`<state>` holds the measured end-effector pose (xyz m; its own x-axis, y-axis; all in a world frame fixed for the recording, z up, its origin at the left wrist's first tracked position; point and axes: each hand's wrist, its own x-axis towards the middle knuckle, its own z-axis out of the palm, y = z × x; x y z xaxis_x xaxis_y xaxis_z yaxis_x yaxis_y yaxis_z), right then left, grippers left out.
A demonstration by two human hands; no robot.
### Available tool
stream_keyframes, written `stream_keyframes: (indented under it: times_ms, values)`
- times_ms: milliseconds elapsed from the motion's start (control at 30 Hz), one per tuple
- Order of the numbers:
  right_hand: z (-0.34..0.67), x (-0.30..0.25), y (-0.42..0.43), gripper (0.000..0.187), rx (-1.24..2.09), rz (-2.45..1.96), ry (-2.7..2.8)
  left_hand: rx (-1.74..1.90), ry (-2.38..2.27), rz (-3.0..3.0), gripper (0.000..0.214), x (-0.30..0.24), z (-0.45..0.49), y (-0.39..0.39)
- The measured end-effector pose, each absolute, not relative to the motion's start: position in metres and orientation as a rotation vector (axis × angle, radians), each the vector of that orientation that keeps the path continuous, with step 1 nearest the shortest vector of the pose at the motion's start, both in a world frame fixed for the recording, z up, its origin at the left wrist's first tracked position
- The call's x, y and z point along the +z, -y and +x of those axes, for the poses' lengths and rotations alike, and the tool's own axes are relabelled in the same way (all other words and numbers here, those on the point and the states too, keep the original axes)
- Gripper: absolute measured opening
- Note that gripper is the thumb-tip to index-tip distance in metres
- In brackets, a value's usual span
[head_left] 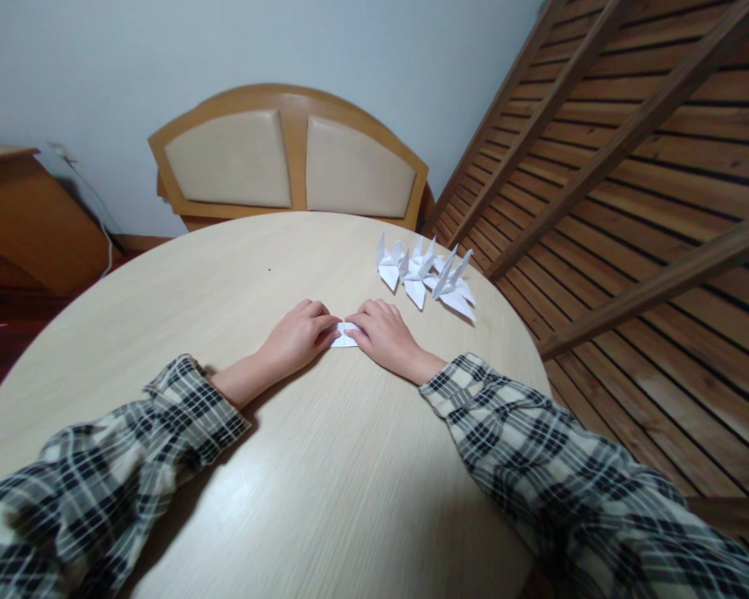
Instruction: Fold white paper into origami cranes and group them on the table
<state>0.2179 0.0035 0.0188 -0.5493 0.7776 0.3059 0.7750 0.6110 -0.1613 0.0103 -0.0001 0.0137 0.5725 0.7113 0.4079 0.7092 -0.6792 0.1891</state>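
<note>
A small folded piece of white paper (344,336) lies on the round pale wooden table (237,283), near its middle. My left hand (300,337) rests on the paper's left end with its fingers curled and pressed down on it. My right hand (387,337) covers the right end, fingers together and pressing the paper flat. Both arms wear plaid sleeves. Most of the paper is hidden under the fingers.
Three finished white paper cranes (425,276) stand in a row at the table's far right edge. A wooden chair (290,158) with beige pads is tucked in behind the table. Slatted wooden panels (649,208) lean on the right. A wooden cabinet (25,216) stands at left.
</note>
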Motion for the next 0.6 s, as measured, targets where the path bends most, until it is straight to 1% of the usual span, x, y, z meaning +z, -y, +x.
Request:
stream_keyframes:
  times_ms: [233, 600]
  values:
    - [0.2186, 0.0161, -0.0046, 0.026, 0.047, -1.228, 2.449, 0.784, -1.256, 2.754, 0.024, 0.0105, 0.0099, -0.0001]
    - [0.2187, 0.0163, -0.0034, 0.023, 0.011, -1.174, 2.437, 0.869, -1.224, 2.773, 0.021, 0.0126, 0.0112, 0.0019]
